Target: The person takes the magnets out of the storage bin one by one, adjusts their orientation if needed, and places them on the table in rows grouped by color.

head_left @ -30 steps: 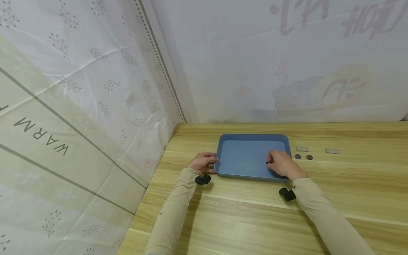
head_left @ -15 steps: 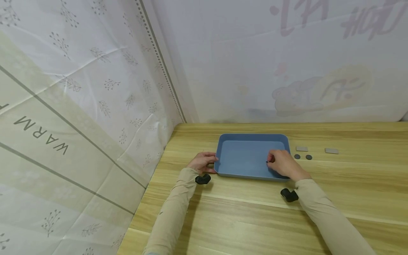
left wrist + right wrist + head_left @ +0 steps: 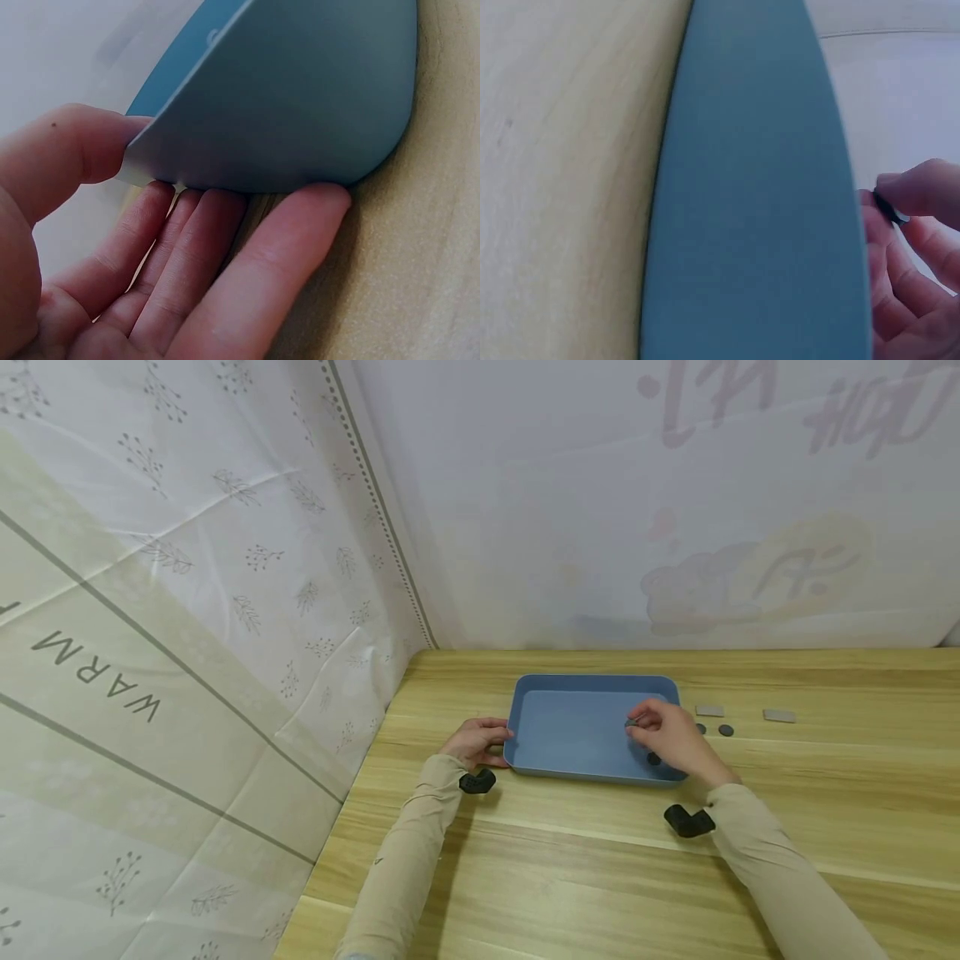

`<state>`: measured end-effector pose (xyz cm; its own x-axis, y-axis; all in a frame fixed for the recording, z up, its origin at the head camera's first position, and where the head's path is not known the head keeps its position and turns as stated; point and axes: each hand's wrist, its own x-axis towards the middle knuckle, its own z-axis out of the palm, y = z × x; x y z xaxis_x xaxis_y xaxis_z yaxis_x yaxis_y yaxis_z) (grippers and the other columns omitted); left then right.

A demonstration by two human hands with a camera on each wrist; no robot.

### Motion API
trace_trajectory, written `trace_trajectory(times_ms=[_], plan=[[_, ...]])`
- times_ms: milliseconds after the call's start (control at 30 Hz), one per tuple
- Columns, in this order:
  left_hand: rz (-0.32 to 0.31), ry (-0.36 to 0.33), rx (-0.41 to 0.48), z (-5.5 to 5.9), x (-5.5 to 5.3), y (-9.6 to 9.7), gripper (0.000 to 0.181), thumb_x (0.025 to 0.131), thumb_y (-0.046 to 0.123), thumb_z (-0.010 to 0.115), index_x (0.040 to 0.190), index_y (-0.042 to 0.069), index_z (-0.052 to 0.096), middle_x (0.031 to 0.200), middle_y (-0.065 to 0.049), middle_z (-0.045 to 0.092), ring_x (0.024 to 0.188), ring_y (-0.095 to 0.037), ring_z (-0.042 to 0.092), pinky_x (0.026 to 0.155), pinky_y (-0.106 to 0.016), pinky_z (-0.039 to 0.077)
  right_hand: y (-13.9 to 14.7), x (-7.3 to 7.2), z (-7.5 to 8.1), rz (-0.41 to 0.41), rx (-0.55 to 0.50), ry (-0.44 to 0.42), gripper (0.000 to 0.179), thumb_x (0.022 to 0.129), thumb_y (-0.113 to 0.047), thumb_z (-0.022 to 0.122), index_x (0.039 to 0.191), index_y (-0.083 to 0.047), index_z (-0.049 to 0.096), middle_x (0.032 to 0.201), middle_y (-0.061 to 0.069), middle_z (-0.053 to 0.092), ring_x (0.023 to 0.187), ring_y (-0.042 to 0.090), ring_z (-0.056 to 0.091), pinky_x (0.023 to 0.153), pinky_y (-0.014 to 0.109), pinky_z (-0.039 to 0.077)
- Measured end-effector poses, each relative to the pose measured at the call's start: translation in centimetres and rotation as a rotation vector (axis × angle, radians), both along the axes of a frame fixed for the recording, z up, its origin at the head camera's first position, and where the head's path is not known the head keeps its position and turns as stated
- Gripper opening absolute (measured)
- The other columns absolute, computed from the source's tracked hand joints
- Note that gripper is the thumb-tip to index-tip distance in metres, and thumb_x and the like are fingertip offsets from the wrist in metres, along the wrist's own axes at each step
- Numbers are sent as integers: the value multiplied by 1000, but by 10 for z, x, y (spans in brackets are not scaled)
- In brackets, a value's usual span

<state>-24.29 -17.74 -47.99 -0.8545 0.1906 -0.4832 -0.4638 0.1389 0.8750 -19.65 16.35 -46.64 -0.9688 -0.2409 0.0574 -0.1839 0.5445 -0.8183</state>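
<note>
A shallow blue rectangular tray [image 3: 570,727] lies on the wooden table. My left hand [image 3: 477,742] holds its left end; in the left wrist view the thumb hooks over the rim and the fingers touch the lower edge. Above the tray's right half, my right hand [image 3: 669,739] pinches a small dark disc [image 3: 891,208] between thumb and fingers. A second dark round piece [image 3: 654,759] shows inside the tray beneath that hand, partly covered. The tray's outer wall [image 3: 757,187] hides part of the right hand in the right wrist view.
Right of the tray lie two dark discs, one [image 3: 726,730] in full view and the other [image 3: 701,728] partly behind the hand. Two flat grey rectangular pieces, one near [image 3: 709,711] and one farther right [image 3: 779,716], lie there too. Printed cloth [image 3: 600,527] hangs behind the table.
My right hand has lifted and turned slightly, bringing the pinched disc up a little and uncovering the dark round piece in the tray. My left hand has stayed on the tray.
</note>
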Motion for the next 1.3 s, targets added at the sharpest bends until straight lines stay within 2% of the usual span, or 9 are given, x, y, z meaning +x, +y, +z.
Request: trace_trajectory(times_ms=[100,300,433,700,967,1300], plan=[[5,-10,5,0,-1,0,45,89,4,64,134,2,55,112,-12,64,87,-16,66,66,-39,61,2,1,1,-10,-61,-27,28,95,-18,62,115,0,60,101,17,67,81,20,66,68,27,57],[4,-9,3,1,0,-1,44,89,4,64,133,1,56,107,-10,65,87,-16,66,66,-38,62,7,3,5,-19,-123,-60,40,96,-25,62,124,3,57,106,21,66,85,27,67,75,37,58],[-3,0,-5,1,1,-1,43,90,5,63,131,1,56,105,-9,65,86,-16,66,65,-38,61,11,4,5,-11,-143,-56,44,96,-26,62,128,3,55,106,21,66,85,23,67,74,36,57],[-13,-4,-11,0,2,-1,44,91,6,63,134,2,54,114,-13,63,89,-17,66,66,-37,62,19,8,5,-12,-134,-46,41,94,-23,65,126,0,58,109,17,64,86,4,63,74,25,56],[-11,-11,-4,0,1,-1,44,90,5,64,132,2,55,110,-12,65,87,-16,67,66,-36,61,24,11,12,-20,-129,-32,39,93,-18,65,126,2,56,111,20,62,85,1,59,72,19,54],[-8,-8,-10,1,3,-2,45,90,6,63,134,3,54,121,-17,62,91,-18,67,68,-38,62,33,10,14,-61,-80,4,35,93,-18,65,122,0,59,110,18,64,82,0,58,70,19,54]])
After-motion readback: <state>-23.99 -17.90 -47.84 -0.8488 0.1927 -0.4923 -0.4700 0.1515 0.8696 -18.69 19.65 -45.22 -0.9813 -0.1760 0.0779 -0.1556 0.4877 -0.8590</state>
